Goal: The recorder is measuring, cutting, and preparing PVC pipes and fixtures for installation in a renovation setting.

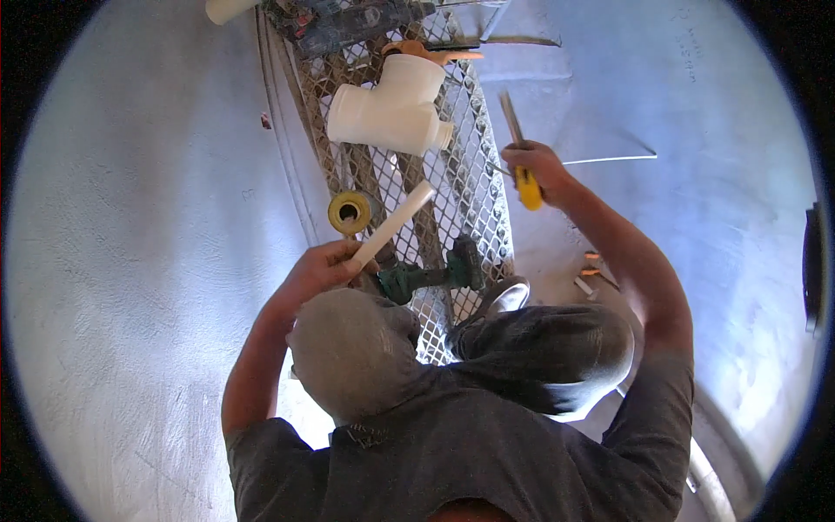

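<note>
Near the middle, my left hand (335,265) is closed round the lower end of a short white plastic pipe (397,221). The pipe slants up to the right over a metal mesh plank (480,187). Off to the right, raised, my right hand (541,171) grips a tool with a yellow handle (528,190) and a long, narrow metal blade (511,117); its exact kind is unclear. A gap separates blade and pipe. Beside the pipe sits a yellow-rimmed roll (337,213). Beyond it lies a white plastic branch pipe fitting (383,113).
A green cordless drill (426,277) lies close to my knees. At the far end are a dark power tool (357,26) and an orange-handled tool (426,50). Orange-handled pliers (596,271) lie low at right. A thin white strip (613,159) extends beyond my right hand. Pale curved walls (156,261) flank the plank.
</note>
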The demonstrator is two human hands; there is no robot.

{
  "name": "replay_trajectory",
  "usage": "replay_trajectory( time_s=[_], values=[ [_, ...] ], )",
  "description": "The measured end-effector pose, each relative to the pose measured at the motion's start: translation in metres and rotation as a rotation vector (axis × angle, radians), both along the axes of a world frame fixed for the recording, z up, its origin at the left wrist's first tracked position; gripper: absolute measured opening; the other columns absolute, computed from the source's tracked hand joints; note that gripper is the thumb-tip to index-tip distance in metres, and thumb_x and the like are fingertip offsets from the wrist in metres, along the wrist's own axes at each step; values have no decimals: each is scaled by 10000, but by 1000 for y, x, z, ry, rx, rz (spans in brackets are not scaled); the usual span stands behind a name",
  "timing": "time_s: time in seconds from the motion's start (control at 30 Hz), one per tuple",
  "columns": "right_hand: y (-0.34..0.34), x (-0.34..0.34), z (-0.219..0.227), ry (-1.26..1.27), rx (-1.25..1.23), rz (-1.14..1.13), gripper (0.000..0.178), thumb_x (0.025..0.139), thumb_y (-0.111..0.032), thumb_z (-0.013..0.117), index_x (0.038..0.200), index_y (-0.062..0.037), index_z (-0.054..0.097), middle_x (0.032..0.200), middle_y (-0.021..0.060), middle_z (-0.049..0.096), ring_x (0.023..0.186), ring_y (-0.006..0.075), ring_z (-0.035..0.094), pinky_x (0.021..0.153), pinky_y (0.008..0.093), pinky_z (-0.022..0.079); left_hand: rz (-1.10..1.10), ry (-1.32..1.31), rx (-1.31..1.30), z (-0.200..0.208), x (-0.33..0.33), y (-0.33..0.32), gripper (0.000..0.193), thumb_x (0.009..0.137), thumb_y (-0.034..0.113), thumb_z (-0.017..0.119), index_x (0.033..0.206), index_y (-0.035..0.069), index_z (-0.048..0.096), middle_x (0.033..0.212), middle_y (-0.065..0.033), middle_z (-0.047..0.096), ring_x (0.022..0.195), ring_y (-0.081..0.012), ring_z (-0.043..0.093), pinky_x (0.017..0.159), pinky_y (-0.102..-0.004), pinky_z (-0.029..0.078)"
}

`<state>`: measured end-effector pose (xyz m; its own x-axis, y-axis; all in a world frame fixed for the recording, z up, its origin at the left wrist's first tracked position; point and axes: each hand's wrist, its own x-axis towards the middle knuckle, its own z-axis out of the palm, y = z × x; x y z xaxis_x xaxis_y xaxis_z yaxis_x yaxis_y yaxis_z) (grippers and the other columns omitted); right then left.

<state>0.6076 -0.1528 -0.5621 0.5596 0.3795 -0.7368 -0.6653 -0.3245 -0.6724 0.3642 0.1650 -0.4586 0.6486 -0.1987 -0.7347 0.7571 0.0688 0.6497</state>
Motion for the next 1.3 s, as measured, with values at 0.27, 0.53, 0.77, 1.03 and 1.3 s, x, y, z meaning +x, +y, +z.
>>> replay_trajectory(
  time_s=[0.27,0.53,0.77,1.03,1.3],
  values=[
    [37,-29,-131,-412,-539,184,299,813,-275,644,957,-15,616,886,218,662,836,384,649,735,476,504,40,101,76,-12,-20,1,461,864,236,643,1225,-35,553,1031,-112,631,928,-162,591,853,-322,475],
    [68,-58,-127,-612,-606,458,350,883,-358,585,1054,-52,583,984,236,637,949,411,613,809,495,483,101,93,-17,-46,-19,12,277,872,180,634,1056,11,513,932,-69,579,813,-140,595,754,-318,488],
    [102,76,-71,-890,-937,899,319,801,-149,546,1108,-129,631,1109,130,608,1083,306,573,855,475,501,11,144,63,-29,8,16,272,873,144,624,1076,0,516,971,-87,586,875,-162,599,804,-317,480],
    [161,178,-121,-1321,-835,1038,668,730,19,559,1359,-166,429,1269,134,556,1184,325,525,954,449,440,1,170,82,-23,-2,25,334,867,150,617,1153,1,529,1030,-111,611,952,-189,593,874,-336,470],
    [173,187,-114,-1241,-935,1204,512,717,-80,617,1206,-47,467,1067,180,614,985,379,609,802,465,514,112,164,-5,-14,-38,20,330,855,166,631,1129,-2,556,1021,-118,618,941,-189,594,859,-343,474]
  ],
)
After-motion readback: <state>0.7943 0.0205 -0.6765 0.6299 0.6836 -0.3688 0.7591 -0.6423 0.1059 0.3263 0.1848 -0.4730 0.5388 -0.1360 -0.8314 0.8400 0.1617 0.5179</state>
